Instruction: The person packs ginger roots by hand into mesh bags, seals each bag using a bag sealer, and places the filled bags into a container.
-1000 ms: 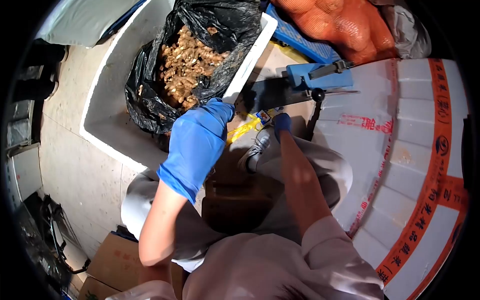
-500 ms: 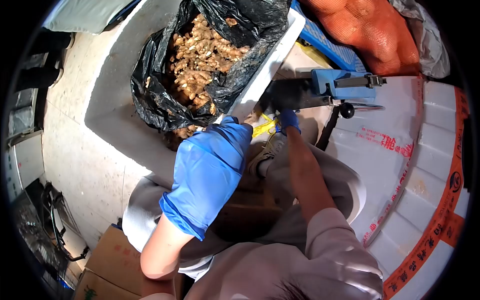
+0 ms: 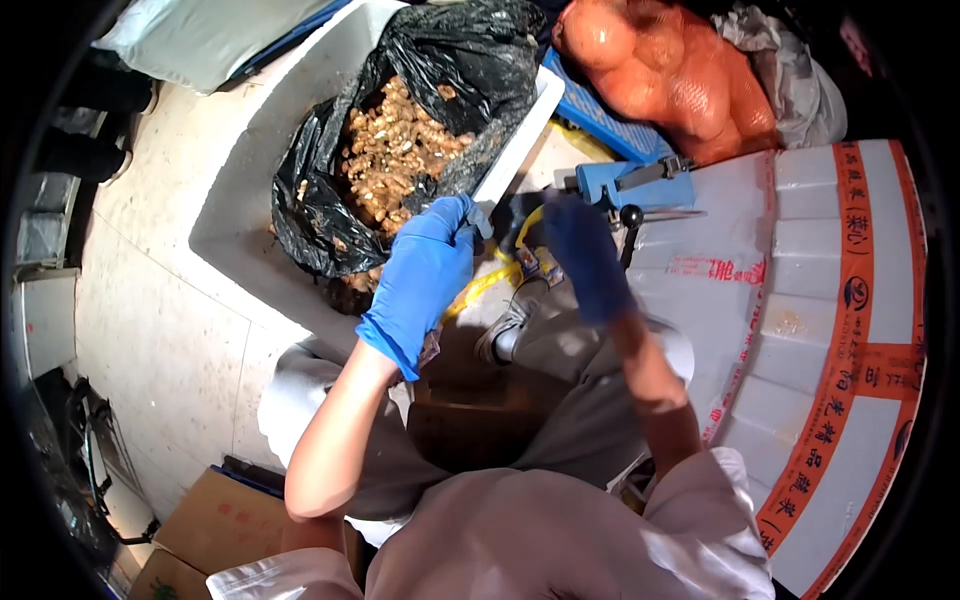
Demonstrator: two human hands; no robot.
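Observation:
My left hand (image 3: 420, 275), in a blue glove, is closed beside the near right edge of a white foam box (image 3: 235, 215). Something small and greyish shows at its fingertips; I cannot make out what it is. A yellow strip (image 3: 482, 285) runs below and to the right of this hand. My right hand (image 3: 585, 260), gloved too, is smeared by motion in front of a blue device with a black-knobbed lever (image 3: 631, 215). Its fingers are unclear. Inside the box, a black plastic bag (image 3: 310, 215) gapes around a heap of ginger (image 3: 400, 150).
A white foam box lid or box with red-orange tape (image 3: 840, 350) stands at the right. Behind it lies an orange mesh sack (image 3: 690, 90) beside a blue crate (image 3: 605, 110). Cardboard boxes (image 3: 220, 520) stand at lower left. My legs are under my hands.
My left hand has drawn back slightly and tilted. My right hand has risen from low beside the yellow strip and blurs. The view has shifted, showing more of the taped foam at right.

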